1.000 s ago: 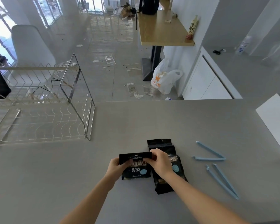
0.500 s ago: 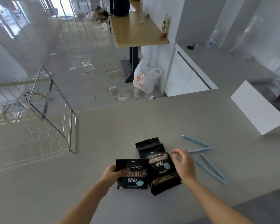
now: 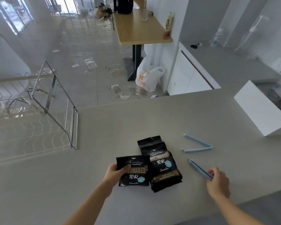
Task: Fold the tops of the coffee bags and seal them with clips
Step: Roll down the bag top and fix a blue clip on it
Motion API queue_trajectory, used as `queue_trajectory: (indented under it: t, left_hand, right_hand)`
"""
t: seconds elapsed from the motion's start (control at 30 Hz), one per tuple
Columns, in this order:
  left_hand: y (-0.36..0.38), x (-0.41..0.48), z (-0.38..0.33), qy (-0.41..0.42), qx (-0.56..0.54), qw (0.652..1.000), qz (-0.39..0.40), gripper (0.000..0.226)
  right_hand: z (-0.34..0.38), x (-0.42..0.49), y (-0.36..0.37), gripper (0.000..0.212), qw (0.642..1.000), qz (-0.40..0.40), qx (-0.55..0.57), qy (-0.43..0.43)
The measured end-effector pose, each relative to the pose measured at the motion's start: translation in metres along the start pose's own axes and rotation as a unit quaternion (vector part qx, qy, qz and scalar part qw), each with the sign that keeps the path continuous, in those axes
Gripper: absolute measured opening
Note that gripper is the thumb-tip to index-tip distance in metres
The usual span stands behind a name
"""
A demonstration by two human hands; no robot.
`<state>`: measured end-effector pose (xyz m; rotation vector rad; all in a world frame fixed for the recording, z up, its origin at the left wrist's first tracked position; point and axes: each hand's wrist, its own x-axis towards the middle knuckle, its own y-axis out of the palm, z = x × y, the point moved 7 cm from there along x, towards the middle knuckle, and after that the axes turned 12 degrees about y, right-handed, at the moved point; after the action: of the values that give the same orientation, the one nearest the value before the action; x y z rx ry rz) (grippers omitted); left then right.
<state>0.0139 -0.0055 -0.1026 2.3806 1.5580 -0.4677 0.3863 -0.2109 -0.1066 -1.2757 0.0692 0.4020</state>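
Two black glossy coffee bags lie flat on the grey counter [image 3: 104,135], at 6 o'clock in the view, label side up. White and gold print, with a pale blue round patch on each.

Short bag [image 3: 134,171]: looks shorter, top edge straight and flat, so the top seems folded down. Its right edge overlaps the tall bag [image 3: 162,166] at its 3 o'clock. The tall bag is slightly tilted, its top strip unfolded, wrinkled and pointing to 12 o'clock, with a brown band near the bottom.

Left hand [image 3: 114,173]: grips the short bag's left edge, thumb across the front, fingers hidden underneath.

Two pale blue stick clips lie at 3 o'clock of the bags, apart from them. Far clip [image 3: 197,146]: lying wide in a V, hinge pointing to 3 o'clock. Near clip [image 3: 199,168]: arms nearly together, running diagonally from 11 to 5 o'clock.

Right hand [image 3: 218,183]: fingers curled, pinching the near clip's lower end; blurred, so the exact finger placement is unclear.

Wire dish rack [image 3: 55,101] at 10 o'clock on the counter, white box [image 3: 258,111] at 2 o'clock.
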Motion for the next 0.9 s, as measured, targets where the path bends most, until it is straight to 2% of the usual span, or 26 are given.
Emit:
queue_trajectory:
  t: [0.13,0.23,0.27,0.33,0.4,0.47,0.53,0.63,0.7,0.77,0.9]
  left_hand:
    - [0.000,-0.003,0.002,-0.004,-0.005,1.000,-0.010,0.015]
    - [0.000,-0.006,0.002,-0.005,-0.011,1.000,-0.014,0.014]
    - [0.000,-0.006,0.002,-0.005,-0.013,1.000,-0.015,0.014]
    - [0.000,-0.008,0.002,-0.005,-0.015,1.000,-0.018,0.013]
    - [0.000,-0.008,0.002,-0.003,-0.016,1.000,-0.020,0.013]
    - [0.000,-0.008,0.001,-0.002,-0.015,1.000,-0.019,0.013]
    - [0.000,-0.008,0.001,-0.003,-0.014,1.000,-0.017,0.014]
    - [0.000,-0.008,0.001,-0.002,-0.012,1.000,-0.019,0.015]
    - [0.000,-0.009,0.001,0.000,-0.012,1.000,-0.021,0.014]
    - [0.000,-0.009,0.000,0.001,-0.014,1.000,-0.019,0.011]
    - [0.001,-0.011,0.001,0.002,-0.025,1.000,-0.019,0.012]
  right_hand:
    - [0.003,-0.009,0.001,0.013,0.994,0.010,0.107,-0.035]
    - [0.017,-0.015,0.002,0.007,0.972,0.071,0.218,-0.048]
    - [0.023,-0.017,0.003,0.007,0.953,0.111,0.280,-0.027]
    - [0.038,-0.026,0.007,0.011,0.891,0.209,0.401,0.041]
    - [0.062,-0.040,0.004,0.010,0.847,0.284,0.447,0.048]
    - [0.093,-0.057,-0.004,0.011,0.844,0.331,0.422,-0.023]
    - [0.122,-0.079,-0.014,0.013,0.859,0.347,0.351,-0.137]
    - [0.153,-0.111,-0.016,0.016,0.879,0.310,0.183,-0.312]
    - [0.164,-0.125,-0.016,0.021,0.876,0.258,0.135,-0.384]
    - [0.172,-0.132,-0.016,0.020,0.874,0.217,0.145,-0.409]
    - [0.179,-0.133,-0.018,0.021,0.866,0.192,0.221,-0.405]
